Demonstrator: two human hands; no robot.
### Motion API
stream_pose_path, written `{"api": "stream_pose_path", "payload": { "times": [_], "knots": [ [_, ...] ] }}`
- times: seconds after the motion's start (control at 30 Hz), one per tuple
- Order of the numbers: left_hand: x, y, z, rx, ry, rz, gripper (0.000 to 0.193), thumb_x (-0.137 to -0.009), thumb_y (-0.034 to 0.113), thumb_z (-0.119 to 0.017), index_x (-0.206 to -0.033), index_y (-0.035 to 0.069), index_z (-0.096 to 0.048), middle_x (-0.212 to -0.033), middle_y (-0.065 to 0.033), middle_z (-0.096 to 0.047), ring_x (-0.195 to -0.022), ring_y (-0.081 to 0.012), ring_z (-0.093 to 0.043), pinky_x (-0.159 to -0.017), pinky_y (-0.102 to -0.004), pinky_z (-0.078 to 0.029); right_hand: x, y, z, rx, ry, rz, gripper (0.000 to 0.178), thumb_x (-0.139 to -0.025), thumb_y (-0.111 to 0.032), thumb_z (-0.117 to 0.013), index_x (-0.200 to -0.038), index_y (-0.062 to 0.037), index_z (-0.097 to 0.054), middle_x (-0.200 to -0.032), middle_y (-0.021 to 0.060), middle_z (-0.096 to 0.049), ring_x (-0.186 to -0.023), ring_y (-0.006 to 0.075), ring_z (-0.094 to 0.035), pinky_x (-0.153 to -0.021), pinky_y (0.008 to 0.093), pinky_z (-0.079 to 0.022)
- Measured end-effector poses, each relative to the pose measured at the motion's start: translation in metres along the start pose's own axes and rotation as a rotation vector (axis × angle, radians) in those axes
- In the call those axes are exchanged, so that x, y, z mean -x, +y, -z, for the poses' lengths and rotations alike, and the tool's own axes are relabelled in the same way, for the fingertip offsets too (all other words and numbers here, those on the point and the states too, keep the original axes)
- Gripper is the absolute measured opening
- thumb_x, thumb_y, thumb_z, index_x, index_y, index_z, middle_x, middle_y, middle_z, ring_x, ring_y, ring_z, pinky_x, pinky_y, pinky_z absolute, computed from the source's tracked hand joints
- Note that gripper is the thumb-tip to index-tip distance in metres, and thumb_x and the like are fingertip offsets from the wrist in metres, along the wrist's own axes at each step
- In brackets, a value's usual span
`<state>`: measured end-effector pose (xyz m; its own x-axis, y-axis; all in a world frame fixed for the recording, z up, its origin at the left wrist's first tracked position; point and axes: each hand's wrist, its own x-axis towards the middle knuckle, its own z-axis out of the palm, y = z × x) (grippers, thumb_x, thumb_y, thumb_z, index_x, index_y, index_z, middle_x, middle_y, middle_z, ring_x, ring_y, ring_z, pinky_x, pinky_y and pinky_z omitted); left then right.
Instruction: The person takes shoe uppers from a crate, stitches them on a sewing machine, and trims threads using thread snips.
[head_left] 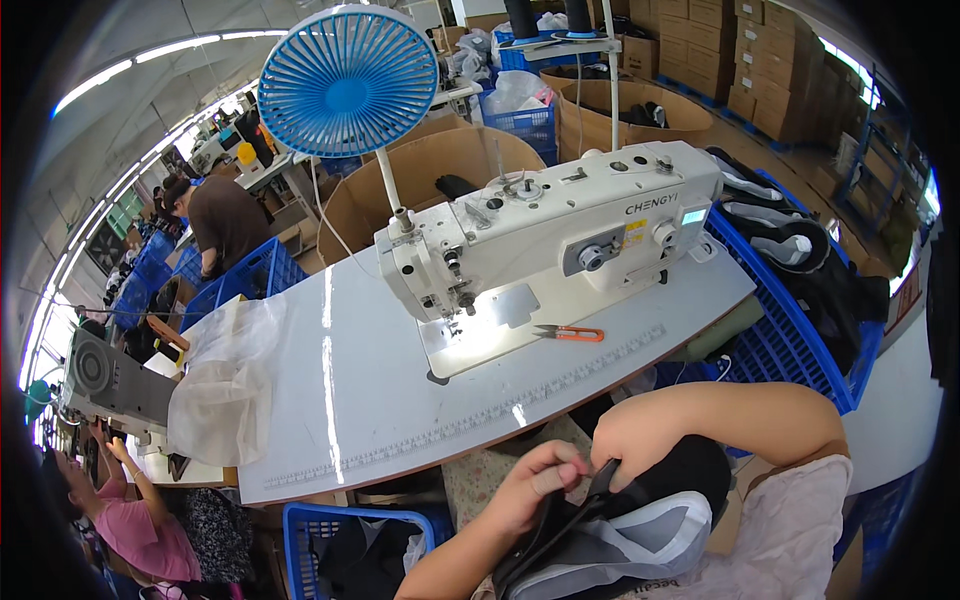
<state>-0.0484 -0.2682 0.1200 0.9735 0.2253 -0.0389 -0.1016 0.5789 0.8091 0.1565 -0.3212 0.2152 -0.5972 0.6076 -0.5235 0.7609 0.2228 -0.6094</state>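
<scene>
A black and light-grey sewn fabric piece (640,540) lies across my lap, below the front edge of the sewing table. My left hand (540,485) is closed, its curled fingers at a black strap (565,525) along the piece's left side. Close beside it, my right hand (640,440) is closed on the upper edge of the same black fabric, knuckles up. What lies between the fingertips is partly hidden. Beyond my hands stands a white sewing machine (540,230) with its lamp lit. Orange-handled thread snips (572,333) rest on the table in front of it.
The white table (380,400) has a ruler strip along its front edge. Blue crates stand below (300,525) and at the right (790,320), holding dark pieces. A blue fan (348,90) rises at the back. Two other people, one in pink (150,535), one in brown (228,220), work at the left.
</scene>
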Motion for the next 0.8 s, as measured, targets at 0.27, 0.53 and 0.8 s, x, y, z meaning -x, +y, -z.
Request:
{"api": "stream_pose_path", "payload": {
  "times": [0.27, 0.53, 0.8],
  "knots": [
    [0.046, -0.038, 0.068, -0.081, 0.36, -0.328, 0.025, -0.092, 0.02, -0.062, -0.112, 0.004, -0.063, -0.089, -0.0154, -0.063, -0.085, -0.0277, -0.061, -0.082, -0.0417, -0.049, -0.009, 0.039, -0.008, -0.22, -0.051, -0.014, 0.028, -0.083, -0.027, -0.069, -0.093, -0.0004, -0.069, -0.079, 0.014, -0.068, -0.073, 0.0243, -0.064, -0.067, 0.0365, -0.048],
    [0.083, -0.022, 0.073, -0.64, -0.043, -0.193, 0.12, -0.06, 0.052, -0.087, -0.149, 0.003, -0.024, -0.15, -0.0223, -0.032, -0.139, -0.0364, -0.03, -0.114, -0.0458, -0.022, -0.035, 0.096, -0.012, -0.381, -0.118, -0.073, 0.03, -0.079, -0.025, -0.074, -0.094, 0.0004, -0.07, -0.084, 0.0109, -0.071, -0.078, 0.0189, -0.064, -0.073, 0.0323, -0.048],
    [0.059, -0.02, 0.043, -0.975, 0.045, -0.124, 0.127, -0.054, 0.032, -0.093, -0.15, 0.007, -0.015, -0.15, -0.0279, -0.022, -0.141, -0.0434, -0.022, -0.114, -0.0476, -0.026, -0.053, 0.149, -0.022, -0.586, -0.172, -0.101, 0.029, -0.076, -0.02, -0.078, -0.095, -0.0001, -0.07, -0.085, 0.0054, -0.071, -0.077, 0.0138, -0.063, -0.07, 0.0302, -0.049]
  ]
}}
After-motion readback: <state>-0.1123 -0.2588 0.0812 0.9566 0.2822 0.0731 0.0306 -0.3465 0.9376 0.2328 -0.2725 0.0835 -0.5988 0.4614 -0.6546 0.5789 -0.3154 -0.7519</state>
